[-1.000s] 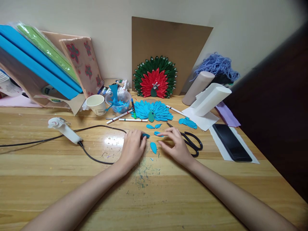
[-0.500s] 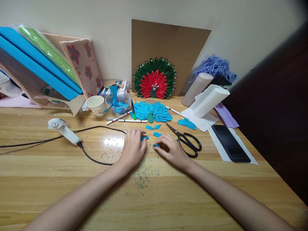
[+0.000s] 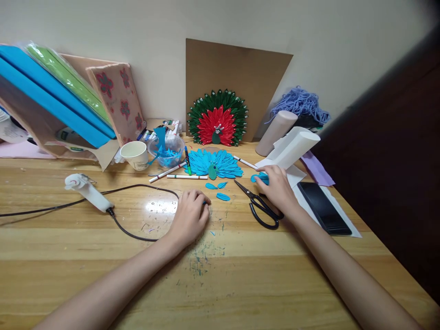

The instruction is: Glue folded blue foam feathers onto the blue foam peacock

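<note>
My left hand [image 3: 191, 213] rests on the wooden table, fingers curled together over a blue paper petal [image 3: 205, 202] of which only a sliver shows. To the right, my right hand [image 3: 280, 190] reaches onto a small pile of blue petals [image 3: 255, 178], thumb and forefinger apart at its edge; its other fingers are partly hidden. Black-handled scissors [image 3: 259, 204] lie half open just left of my right forearm. Between the hands are several loose blue petals [image 3: 223, 197]. Behind them lies a blue paper peacock [image 3: 223, 160] with a green body.
A red and green peacock [image 3: 217, 121] leans on a cardboard sheet [image 3: 237, 68]. White markers [image 3: 187, 177], a paper cup [image 3: 134, 155] and a tub of blue scraps [image 3: 167, 153] stand behind my left hand. A glue gun [image 3: 88, 191] trails its cable leftward. A phone [image 3: 323, 207] lies at right.
My right hand has moved right and away from me, from beside my left hand to the petal pile. My left hand stays in place. The view has shifted slightly.
</note>
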The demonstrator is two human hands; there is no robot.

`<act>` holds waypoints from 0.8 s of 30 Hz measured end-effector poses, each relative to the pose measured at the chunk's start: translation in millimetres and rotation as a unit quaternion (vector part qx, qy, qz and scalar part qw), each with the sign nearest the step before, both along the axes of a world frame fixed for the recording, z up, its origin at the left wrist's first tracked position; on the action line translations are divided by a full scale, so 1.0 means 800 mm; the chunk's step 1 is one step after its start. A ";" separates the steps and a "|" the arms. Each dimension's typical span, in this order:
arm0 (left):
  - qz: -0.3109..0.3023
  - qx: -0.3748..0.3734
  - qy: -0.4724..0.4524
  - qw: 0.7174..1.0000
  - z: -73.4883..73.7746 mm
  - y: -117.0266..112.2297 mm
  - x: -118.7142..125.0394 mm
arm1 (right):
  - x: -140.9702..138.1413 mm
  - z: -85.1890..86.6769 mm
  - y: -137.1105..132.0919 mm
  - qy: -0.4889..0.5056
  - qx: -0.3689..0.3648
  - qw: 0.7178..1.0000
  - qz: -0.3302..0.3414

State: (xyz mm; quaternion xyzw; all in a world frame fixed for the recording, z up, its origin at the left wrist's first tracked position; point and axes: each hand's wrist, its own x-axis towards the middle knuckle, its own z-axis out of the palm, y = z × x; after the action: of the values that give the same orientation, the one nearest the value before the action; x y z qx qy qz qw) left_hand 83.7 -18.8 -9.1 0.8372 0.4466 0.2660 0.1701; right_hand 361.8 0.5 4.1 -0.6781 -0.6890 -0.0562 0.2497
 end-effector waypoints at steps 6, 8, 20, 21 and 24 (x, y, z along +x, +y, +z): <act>0.021 0.006 0.018 1.000 -0.002 0.001 0.000 | -0.047 -0.001 -0.012 0.006 -0.046 0.985 0.169; 0.022 0.011 0.022 0.999 -0.002 0.001 0.001 | -0.046 -0.007 -0.011 -0.004 -0.062 0.983 0.172; 0.019 0.015 0.003 1.000 -0.002 0.000 -0.001 | -0.057 0.006 0.095 0.284 -0.180 0.939 -0.069; 0.020 0.013 0.001 1.000 -0.002 0.000 -0.001 | -0.059 0.008 0.108 0.296 -0.191 0.933 -0.082; 0.027 0.001 -0.003 1.000 -0.001 -0.001 0.000 | -0.061 0.013 0.137 0.344 -0.240 0.902 -0.097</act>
State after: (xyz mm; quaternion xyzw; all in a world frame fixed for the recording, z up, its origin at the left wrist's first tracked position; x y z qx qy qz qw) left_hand 83.3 -19.4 -10.3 0.8240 0.4682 0.2737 0.1638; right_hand 313.0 110.0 14.4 -0.7581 -0.4834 0.3242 0.2942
